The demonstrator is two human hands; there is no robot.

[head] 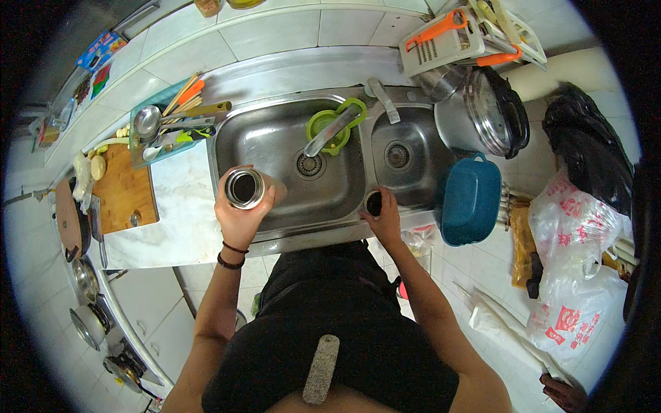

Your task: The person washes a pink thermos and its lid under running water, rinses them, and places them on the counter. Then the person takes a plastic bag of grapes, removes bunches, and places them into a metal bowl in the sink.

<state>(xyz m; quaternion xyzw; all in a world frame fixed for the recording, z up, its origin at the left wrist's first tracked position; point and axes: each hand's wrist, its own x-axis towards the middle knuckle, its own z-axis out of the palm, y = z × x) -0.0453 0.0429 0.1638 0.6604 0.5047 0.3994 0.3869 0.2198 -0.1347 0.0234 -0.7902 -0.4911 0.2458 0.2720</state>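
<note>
My left hand (242, 217) is closed around an upright vacuum flask (245, 189), whose steel mouth faces up without a lid; its inside looks dark. The flask is above the left edge of the large steel sink basin (263, 149). At the ridge between the two basins, my right hand (383, 214) grips a small round cup or flask lid (373, 203) with a dark inside. A steel faucet (333, 130) reaches over the large basin, with a green plastic strainer (323, 121) beneath it. No running water can be made out.
A blue plastic basin (471, 201) and a large steel pot (459, 121) stand right of the small basin (408, 170). On the left are a teal utensil tray (142, 161), a wooden cutting board (124, 191) and a cleaver (96, 217). Plastic bags (573, 222) hang at the far right.
</note>
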